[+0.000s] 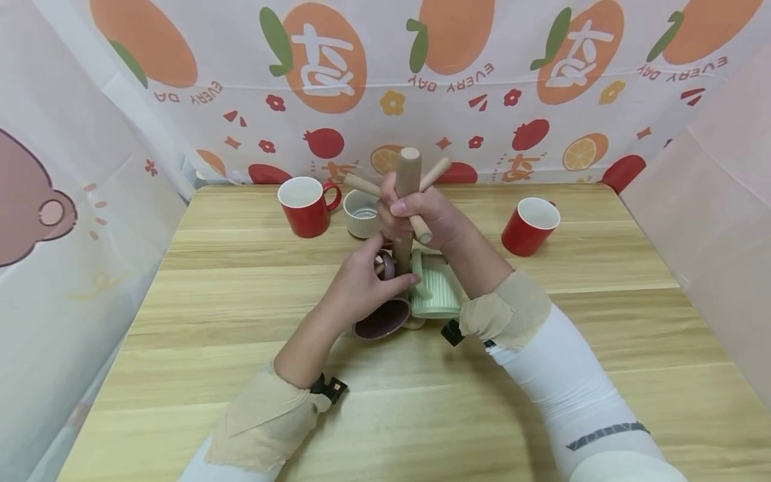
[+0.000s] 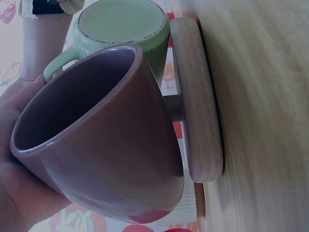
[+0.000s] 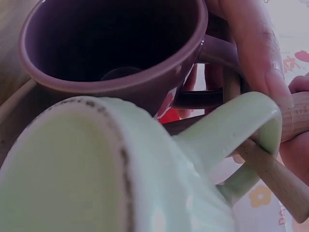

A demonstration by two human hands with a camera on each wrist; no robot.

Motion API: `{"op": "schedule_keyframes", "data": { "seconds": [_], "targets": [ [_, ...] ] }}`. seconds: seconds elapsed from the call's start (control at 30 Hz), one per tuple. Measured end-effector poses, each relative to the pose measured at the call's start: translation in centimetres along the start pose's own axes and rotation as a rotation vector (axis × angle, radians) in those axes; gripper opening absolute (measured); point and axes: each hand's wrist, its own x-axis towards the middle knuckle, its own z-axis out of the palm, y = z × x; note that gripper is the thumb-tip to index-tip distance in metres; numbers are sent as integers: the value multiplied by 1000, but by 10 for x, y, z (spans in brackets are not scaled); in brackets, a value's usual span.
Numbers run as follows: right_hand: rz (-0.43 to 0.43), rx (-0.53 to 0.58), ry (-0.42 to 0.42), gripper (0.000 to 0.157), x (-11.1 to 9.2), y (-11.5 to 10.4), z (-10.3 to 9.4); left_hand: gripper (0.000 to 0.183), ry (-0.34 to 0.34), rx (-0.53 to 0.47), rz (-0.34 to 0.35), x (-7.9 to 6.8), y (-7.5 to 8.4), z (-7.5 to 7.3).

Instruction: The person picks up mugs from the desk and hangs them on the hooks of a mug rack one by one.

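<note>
Wooden mug stand (image 1: 409, 166), one: upright on the table (image 1: 421, 422), a right hand (image 1: 424, 209) wrapped round its post. Purple mug (image 1: 383, 321), one: low at the stand, left hand (image 1: 359, 281) gripping its handle side. Green mug (image 1: 440, 296), one: pegged by its handle. Red mugs (image 1: 306, 213), two; ribbed cup (image 1: 360, 219), one.

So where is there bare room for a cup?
Bare tabletop lies between the left red mug, left arm and left table edge, and between the right red mug, right arm and right edge. It's crowded at the wooden rack: purple mug, green mug, left hand, right hand.
</note>
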Motion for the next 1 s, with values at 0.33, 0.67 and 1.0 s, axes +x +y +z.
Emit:
{"op": "schedule_keyframes", "data": {
  "seconds": [0.33, 0.67, 1.0],
  "targets": [
    [-71, -39, 81, 14, -7, 2, 9, 65, 43, 135, 16, -4, 11, 0],
    [-134, -235, 296, 6, -18, 1, 22, 98, 94, 481, -54, -16, 42, 16],
    [-154, -535, 433, 62, -29, 2, 40, 102, 68, 546, -116, -22, 48, 17]
  ]
}}
